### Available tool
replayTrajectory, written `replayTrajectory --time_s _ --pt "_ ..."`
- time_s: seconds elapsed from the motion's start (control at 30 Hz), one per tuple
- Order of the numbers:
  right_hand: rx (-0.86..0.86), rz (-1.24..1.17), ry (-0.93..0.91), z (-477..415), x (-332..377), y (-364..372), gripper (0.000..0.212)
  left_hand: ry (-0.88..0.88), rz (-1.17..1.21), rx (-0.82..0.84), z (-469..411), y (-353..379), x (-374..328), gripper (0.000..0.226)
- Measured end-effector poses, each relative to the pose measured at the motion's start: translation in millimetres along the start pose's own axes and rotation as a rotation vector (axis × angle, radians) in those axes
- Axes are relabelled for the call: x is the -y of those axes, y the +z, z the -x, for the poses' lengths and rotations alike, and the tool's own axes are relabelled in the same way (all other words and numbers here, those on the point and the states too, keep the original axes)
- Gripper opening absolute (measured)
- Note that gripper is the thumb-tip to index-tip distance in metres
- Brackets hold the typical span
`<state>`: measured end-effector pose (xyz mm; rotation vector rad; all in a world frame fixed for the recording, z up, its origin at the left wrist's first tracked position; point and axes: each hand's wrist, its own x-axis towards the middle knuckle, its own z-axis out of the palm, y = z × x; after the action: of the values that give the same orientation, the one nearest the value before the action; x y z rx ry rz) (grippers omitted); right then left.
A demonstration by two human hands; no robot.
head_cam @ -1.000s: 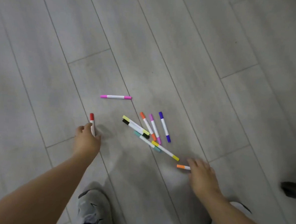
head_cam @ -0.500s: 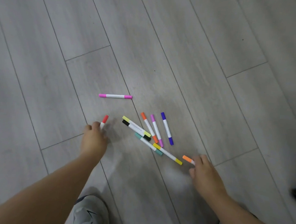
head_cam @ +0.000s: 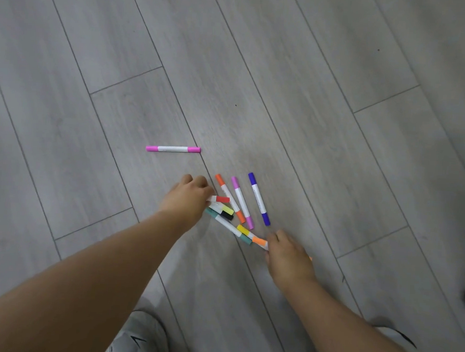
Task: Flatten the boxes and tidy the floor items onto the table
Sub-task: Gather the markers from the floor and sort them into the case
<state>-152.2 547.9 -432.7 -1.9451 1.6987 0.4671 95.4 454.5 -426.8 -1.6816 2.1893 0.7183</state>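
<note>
Grey wood-look floor, smooth planks with thin seams, and a bunch of slim double-capped markers scattered on it. Left hand is curled shut around the red marker, whose red cap pokes out toward the pile, probably because it's being carried over to gather the rest. Right hand is closed on the light orange marker, fingers low at the floor next to the yellow marker and the teal marker. Orange marker, violet marker and purple marker lie roughly side by side, just beyond both hands. Pink marker sits alone, well apart. They're round plastic tubes, so I'd guess they roll easily. No table in view, so nothing's tidied yet
</note>
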Motion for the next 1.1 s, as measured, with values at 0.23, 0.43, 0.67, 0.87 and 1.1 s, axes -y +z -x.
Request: replayTrajectory --time_s 0.23,0.43,0.67,0.87,1.1 --pt "0.166 0.0 0.146 -1 -5 -32 0.027 -0.001 -0.032 0.016 25 3 10 0.034" --pt "0.078 -0.045 0.122 -15 -4 -63 0.021 -0.084 0.048 0.054 52 2 10 0.039" --pt "0.014 -0.124 0.199 -61 16 -84 0.013 -0.025 0.106 0.002 44 2 1 0.036" --pt "0.024 -0.204 0.191 -89 35 -68 0.022 0.023 0.033 0.018 32 14 1 0.034" --pt "0.061 -0.094 0.151 -85 36 -70 0.037 -0.014 -0.017 0.054 40 24 15 0.032"
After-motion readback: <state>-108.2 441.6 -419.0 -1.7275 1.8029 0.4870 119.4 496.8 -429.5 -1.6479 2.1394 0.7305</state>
